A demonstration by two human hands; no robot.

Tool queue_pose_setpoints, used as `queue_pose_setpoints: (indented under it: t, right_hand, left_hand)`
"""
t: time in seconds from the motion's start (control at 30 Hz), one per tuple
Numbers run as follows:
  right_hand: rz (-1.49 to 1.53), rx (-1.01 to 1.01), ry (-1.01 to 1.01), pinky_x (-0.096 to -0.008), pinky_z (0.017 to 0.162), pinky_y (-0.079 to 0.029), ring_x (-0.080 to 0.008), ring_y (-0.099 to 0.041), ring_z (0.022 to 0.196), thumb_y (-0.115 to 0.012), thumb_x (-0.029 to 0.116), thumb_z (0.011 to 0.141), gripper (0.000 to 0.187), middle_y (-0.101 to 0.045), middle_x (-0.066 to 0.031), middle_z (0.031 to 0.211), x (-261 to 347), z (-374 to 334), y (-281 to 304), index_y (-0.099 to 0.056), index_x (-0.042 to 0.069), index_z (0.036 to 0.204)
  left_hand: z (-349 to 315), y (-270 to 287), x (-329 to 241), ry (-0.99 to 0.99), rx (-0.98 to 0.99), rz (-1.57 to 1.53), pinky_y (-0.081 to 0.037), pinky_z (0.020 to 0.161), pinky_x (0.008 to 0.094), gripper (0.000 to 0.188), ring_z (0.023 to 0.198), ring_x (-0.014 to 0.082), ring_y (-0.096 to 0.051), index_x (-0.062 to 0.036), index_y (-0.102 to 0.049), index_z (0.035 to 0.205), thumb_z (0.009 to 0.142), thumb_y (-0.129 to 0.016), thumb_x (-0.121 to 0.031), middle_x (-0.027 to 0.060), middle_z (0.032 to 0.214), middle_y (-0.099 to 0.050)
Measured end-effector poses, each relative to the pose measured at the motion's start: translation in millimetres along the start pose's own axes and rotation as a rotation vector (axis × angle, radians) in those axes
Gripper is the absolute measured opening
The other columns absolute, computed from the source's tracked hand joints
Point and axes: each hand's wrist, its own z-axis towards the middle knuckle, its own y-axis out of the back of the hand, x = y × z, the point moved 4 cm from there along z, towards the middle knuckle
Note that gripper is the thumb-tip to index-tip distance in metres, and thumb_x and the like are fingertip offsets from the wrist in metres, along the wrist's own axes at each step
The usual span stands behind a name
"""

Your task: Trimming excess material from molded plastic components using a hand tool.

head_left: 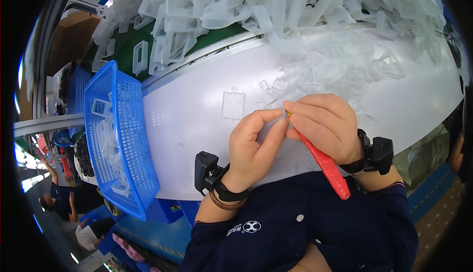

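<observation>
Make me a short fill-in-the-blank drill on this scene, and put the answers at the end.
1. The long tool in the right hand is mostly coloured ____.
2. The blue basket stands to the ____ of the left hand.
3. The surface beyond the metal edge of the tabletop is coloured ____.
4. The device strapped to the left wrist is coloured ____.

Missing words: red; left; green; black.
</observation>
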Motion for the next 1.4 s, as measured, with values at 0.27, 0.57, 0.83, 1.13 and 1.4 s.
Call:
queue_pose_setpoints:
  t: [0.27, 0.57, 0.83, 1.13, 1.4]
  right_hand:
    - [0.146, -0.068, -0.494, -0.0287, 0.066, -0.047, -0.0236, -0.059, 0.074, -0.062, 0.002, 0.075, 0.014, -0.061, -0.0149, 0.089, -35, -3, 23, -0.059, 0.000, 0.089]
    - [1.522, 0.143, -0.999, -0.0236, 0.056, -0.044, -0.0145, -0.057, 0.063, -0.052, 0.015, 0.086, 0.016, -0.057, -0.0219, 0.103, -30, -16, 1, -0.055, -0.001, 0.083]
    - [1.062, 0.167, -0.728, -0.0267, 0.068, -0.045, -0.0166, -0.057, 0.078, -0.062, 0.002, 0.075, 0.009, -0.059, -0.0119, 0.090, -20, -7, 10, -0.060, 0.001, 0.084]
    - [0.612, 0.288, -0.415, -0.0289, 0.060, -0.044, -0.0221, -0.056, 0.070, -0.067, 0.003, 0.069, 0.013, -0.059, -0.0093, 0.085, -11, 7, 12, -0.060, 0.003, 0.081]
    - [0.317, 0.223, -0.211, -0.0292, 0.056, -0.043, -0.0215, -0.053, 0.065, -0.073, 0.009, 0.060, 0.024, -0.058, -0.0057, 0.085, 0, 6, 9, -0.058, 0.006, 0.078]
  left_hand:
    - [2, 10, -16, -0.011, 0.082, -0.276, -0.039, 0.064, 0.0198, 0.017, 0.073, 0.0052, -0.049, 0.0012, -0.056, 0.100, 0.086, -0.053, -0.007, 0.0009, 0.085, -0.056]
    - [14, 19, -1, -0.311, 0.217, -0.425, -0.036, 0.087, 0.0340, 0.020, 0.102, 0.0221, -0.046, -0.0081, -0.049, 0.109, 0.090, -0.045, -0.014, 0.0140, 0.110, -0.047]
    - [14, 19, -3, -0.340, 0.127, -0.272, -0.035, 0.090, 0.0333, 0.021, 0.106, 0.0223, -0.046, -0.0064, -0.052, 0.106, 0.086, -0.048, -0.003, 0.0143, 0.112, -0.048]
    - [18, 22, 1, -0.315, 0.056, -0.417, -0.036, 0.091, 0.0322, 0.016, 0.107, 0.0212, -0.049, -0.0020, -0.054, 0.099, 0.084, -0.050, 0.002, 0.0123, 0.111, -0.052]
    - [21, 21, -3, -0.343, 0.011, -0.454, -0.038, 0.093, 0.0361, 0.015, 0.108, 0.0264, -0.050, -0.0017, -0.052, 0.097, 0.083, -0.049, 0.005, 0.0134, 0.109, -0.053]
